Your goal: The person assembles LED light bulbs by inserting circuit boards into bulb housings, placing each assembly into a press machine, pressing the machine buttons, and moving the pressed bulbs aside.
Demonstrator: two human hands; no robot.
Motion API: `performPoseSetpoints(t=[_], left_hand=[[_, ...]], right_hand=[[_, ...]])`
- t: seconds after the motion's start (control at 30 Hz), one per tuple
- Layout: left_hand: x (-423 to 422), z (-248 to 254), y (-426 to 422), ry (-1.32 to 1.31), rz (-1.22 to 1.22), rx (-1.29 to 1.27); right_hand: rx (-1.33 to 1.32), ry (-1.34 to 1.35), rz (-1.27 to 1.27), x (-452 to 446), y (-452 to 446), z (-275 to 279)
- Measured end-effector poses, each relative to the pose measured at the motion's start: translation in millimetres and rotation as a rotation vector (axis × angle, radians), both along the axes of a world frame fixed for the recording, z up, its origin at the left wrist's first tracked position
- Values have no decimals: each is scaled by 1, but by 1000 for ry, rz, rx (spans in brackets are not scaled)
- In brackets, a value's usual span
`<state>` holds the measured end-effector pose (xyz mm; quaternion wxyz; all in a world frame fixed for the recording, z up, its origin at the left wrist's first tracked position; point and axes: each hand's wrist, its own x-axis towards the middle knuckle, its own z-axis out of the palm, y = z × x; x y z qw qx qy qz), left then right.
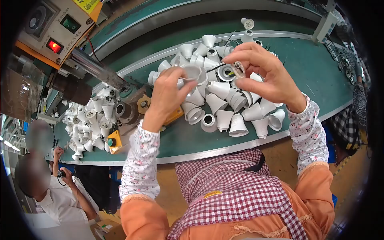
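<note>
My left hand (170, 90) holds a white cup-shaped housing (192, 73) by its rim, its wide opening facing up. To the right, my right hand (266, 72) pinches a small part (239, 70) with dark and pale bits between thumb and fingers; its details are too small to tell. The two hands are apart, raised above a heap of white conical housings (217, 103) on the green bench. A ring-shaped white housing (226, 73) with a dark centre lies between them.
A press with a metal column (98, 70) and a lit red switch (55, 46) stands at the left. Beside it are a green button (111, 142) and another heap of white housings (86, 124). A person (66, 196) is at the lower left. The bench's metal edge (172, 159) runs before me.
</note>
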<state>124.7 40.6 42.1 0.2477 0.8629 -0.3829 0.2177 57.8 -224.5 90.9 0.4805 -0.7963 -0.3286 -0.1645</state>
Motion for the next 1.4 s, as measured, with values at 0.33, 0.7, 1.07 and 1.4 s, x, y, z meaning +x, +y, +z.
performPoseSetpoints(t=[0.33, 0.7, 1.07, 1.4], left_hand=[[-69, -9, -9, 471, 31, -583], [-83, -11, -10, 541, 11, -629], [-97, 2, -12, 681, -108, -708], [-103, 14, -16, 887, -188, -798]], right_hand=[[-199, -213, 80, -1, 45, 10], [-271, -226, 168, -7, 51, 7], [-173, 195, 98, -15, 53, -3], [-18, 423, 70, -21, 59, -12]])
